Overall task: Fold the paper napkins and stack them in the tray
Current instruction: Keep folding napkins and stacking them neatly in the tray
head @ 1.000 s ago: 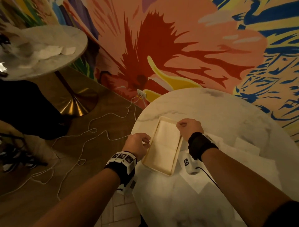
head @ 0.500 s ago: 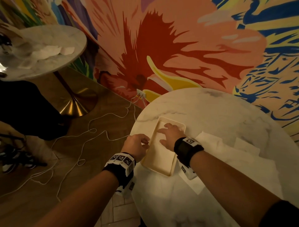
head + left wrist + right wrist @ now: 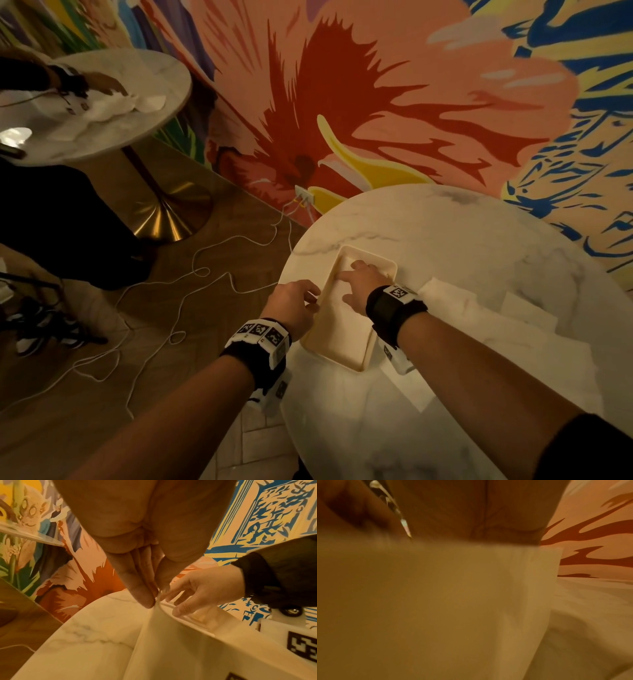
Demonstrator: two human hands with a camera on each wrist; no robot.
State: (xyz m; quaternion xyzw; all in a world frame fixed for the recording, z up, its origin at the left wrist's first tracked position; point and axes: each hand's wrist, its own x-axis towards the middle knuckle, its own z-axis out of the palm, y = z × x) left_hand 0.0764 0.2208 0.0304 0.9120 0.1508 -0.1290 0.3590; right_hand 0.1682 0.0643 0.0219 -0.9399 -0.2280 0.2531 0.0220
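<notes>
Paper napkins lie in two places: a folded one (image 3: 346,329) sits flat inside the cream tray (image 3: 356,363), and loose unfolded napkins (image 3: 479,318) are spread on the round marble table (image 3: 462,233) just to the right of the tray. The tray stands near the table's left edge, its long side running away from the person. The right hand (image 3: 361,286) rests palm down on the napkin in the tray, fingers straight and slightly spread — from the left wrist view its fingertips (image 3: 178,612) press the paper just inside the tray's rim. The left hand (image 3: 294,306) is at the tray's left rim; in the left wrist view its thumb and fingers (image 3: 145,600) are drawn together and pinch that thin edge. The right wrist view is mostly filled by blurred pale paper beneath the palm. Both wrists wear black bands with printed markers. White cables (image 3: 191,284) trail over the wooden floor to a wall socket — beyond them stands a second marble table (image 3: 161,113) with more napkins on it.
</notes>
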